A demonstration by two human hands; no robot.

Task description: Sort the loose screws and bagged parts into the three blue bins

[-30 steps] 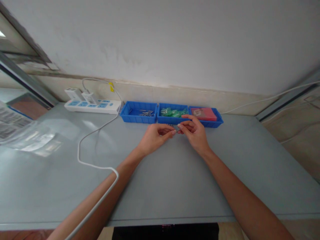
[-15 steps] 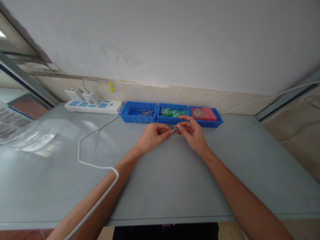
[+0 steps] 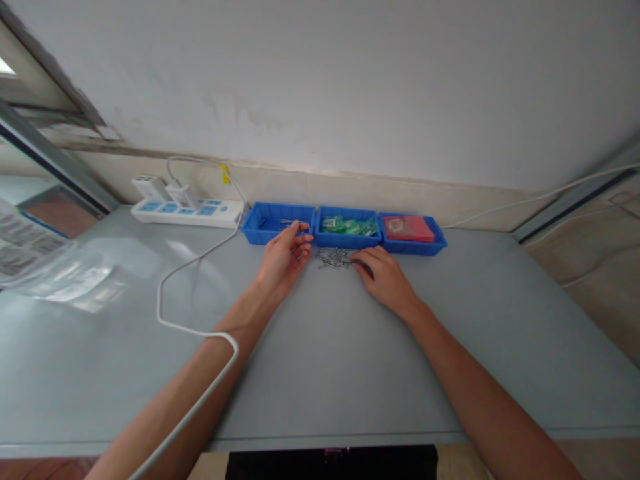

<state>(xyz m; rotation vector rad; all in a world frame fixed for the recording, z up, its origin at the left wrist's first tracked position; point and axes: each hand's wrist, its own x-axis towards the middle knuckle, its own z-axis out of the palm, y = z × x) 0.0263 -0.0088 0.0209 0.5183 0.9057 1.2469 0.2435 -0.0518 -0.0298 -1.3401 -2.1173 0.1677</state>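
Left hand (image 3: 283, 259) fingers (image 3: 301, 240) loose (over left bin (image 3: 255, 230)).

Both hands flank a small pile of metal pins (image 3: 334, 257) before 3 blue trays (image 3: 344, 240): left hand (image 3: 283, 257) fingers spread, right hand (image 3: 383, 275) flat.

bare forearms, no sleeves, unadorned hands (image 3: 285, 257)

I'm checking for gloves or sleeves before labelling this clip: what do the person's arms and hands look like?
Both arms are bare to the frame edge: no sleeves, gloves, watch or rings visible. The left hand and right hand are uncovered. A white cable lies across the left forearm.
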